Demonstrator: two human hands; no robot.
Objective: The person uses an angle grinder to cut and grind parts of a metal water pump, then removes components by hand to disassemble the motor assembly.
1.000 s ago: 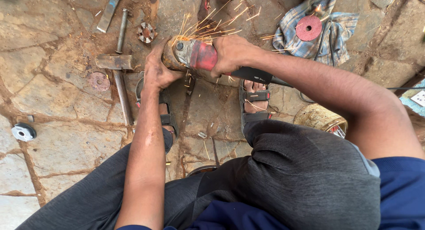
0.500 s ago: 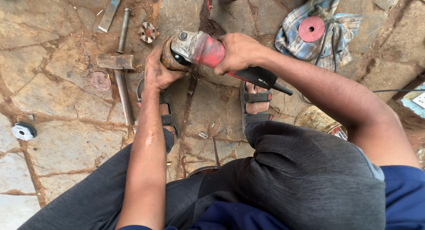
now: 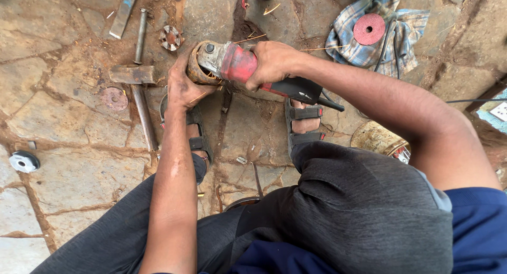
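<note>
My right hand (image 3: 272,63) is wrapped around the body of a red and black angle grinder (image 3: 248,68). The grinder's metal head presses against a rusty round metal part (image 3: 194,69). My left hand (image 3: 182,84) grips that rusty part from the left and steadies it above my sandalled left foot (image 3: 196,142). A few thin sparks fly out to the right of the grinder head. My right foot (image 3: 303,123) in a sandal rests on the stone below the grinder's black handle.
A hammer (image 3: 137,78) lies on the stone floor left of my hands, with a flat metal bar (image 3: 124,12) and a small toothed ring (image 3: 171,38) nearby. A red grinding disc (image 3: 368,29) sits on a checked cloth (image 3: 364,47) at the upper right. A round metal piece (image 3: 24,161) lies far left.
The thick spray of sparks from a second ago has faded to a few streaks. The grinder has tilted slightly, and both hands stay where they were.
</note>
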